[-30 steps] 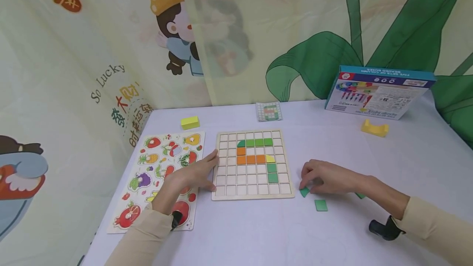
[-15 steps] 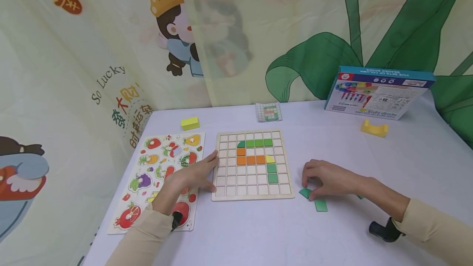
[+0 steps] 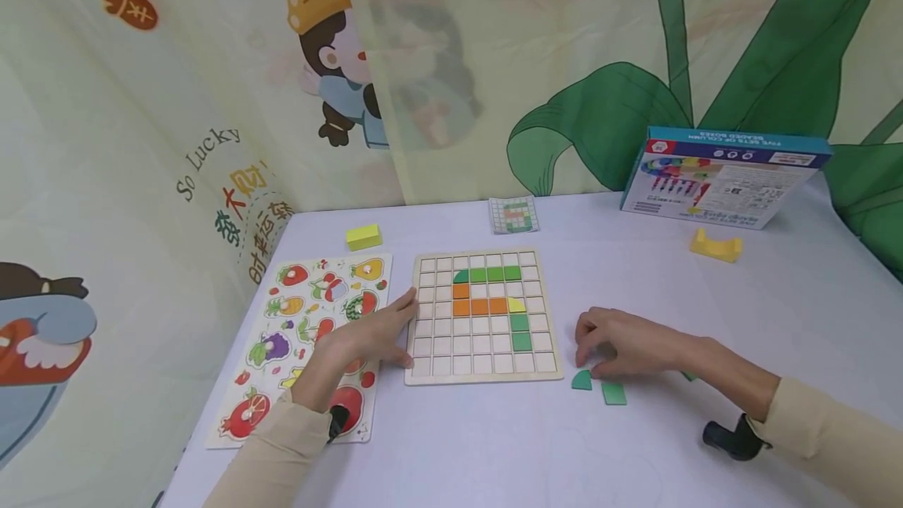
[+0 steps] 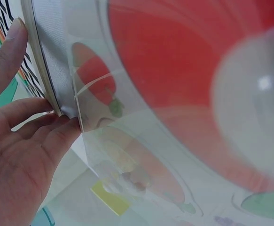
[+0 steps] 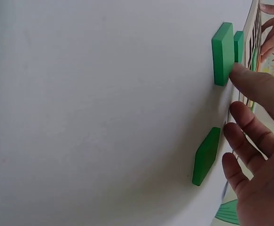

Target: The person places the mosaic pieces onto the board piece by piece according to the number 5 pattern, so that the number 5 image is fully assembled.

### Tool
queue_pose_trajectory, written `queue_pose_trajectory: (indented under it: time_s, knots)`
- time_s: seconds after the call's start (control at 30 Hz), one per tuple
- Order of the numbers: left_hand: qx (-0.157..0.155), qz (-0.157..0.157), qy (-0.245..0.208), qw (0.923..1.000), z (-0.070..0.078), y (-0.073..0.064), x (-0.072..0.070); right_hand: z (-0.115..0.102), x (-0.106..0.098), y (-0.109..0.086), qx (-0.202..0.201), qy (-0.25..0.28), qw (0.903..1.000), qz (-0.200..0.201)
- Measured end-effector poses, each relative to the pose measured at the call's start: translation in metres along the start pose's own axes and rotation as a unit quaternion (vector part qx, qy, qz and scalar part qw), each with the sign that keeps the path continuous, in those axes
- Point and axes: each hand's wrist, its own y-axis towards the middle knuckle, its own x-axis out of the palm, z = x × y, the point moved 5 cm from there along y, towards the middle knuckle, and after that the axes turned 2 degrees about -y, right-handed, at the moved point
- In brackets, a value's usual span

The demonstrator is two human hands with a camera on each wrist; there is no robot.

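Note:
My left hand [image 3: 370, 335] rests against the left edge of a wooden grid board [image 3: 432, 343], thumb and fingers spread. Green, orange and yellow tiles lie in some of its squares. To the right of the board, my right hand [image 3: 628, 342] hovers low over the table with bent fingers and holds nothing that shows. Just before its fingertips a green quarter-round tile [image 3: 582, 381] lies flat. Beside that is a green square tile [image 3: 614, 393], which the thumb nears or touches in the right wrist view. Another green tile [image 5: 206, 157] lies below the fingers, mostly hidden by the wrist in the head view.
A fruit puzzle board [image 3: 303, 359] lies under the left forearm. Behind stand a yellow block [image 3: 363, 237], a small pattern card [image 3: 513, 215], a yellow curved block [image 3: 716, 245] and a printed box [image 3: 727, 179]. A patterned cloth [image 3: 451, 100] hangs beyond the table's back edge.
The green quarter-round tile has been turned on the table beneath the right fingers, and its straight edge now faces the front. Those fingers have come off it. The left hand stays put.

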Motion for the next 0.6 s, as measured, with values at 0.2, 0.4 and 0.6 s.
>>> queue_pose_trajectory:
  time_s: [0.2, 0.4, 0.6]
  knots:
    - [0.01, -0.002, -0.001, 0.9999, 0.0, -0.001, 0.0, -0.002, 0.006, -0.002, -0.004, -0.007, 1.0, -0.004]
    - [0.011, -0.003, -0.002, 0.9999, 0.0, -0.001, 0.001, -0.01, 0.007, -0.003, -0.032, -0.053, 0.9975, 0.035]
    - [0.009, -0.004, -0.003, 0.9999, 0.0, 0.0, 0.001, -0.022, -0.001, 0.009, -0.05, -0.061, 0.9951, 0.06]
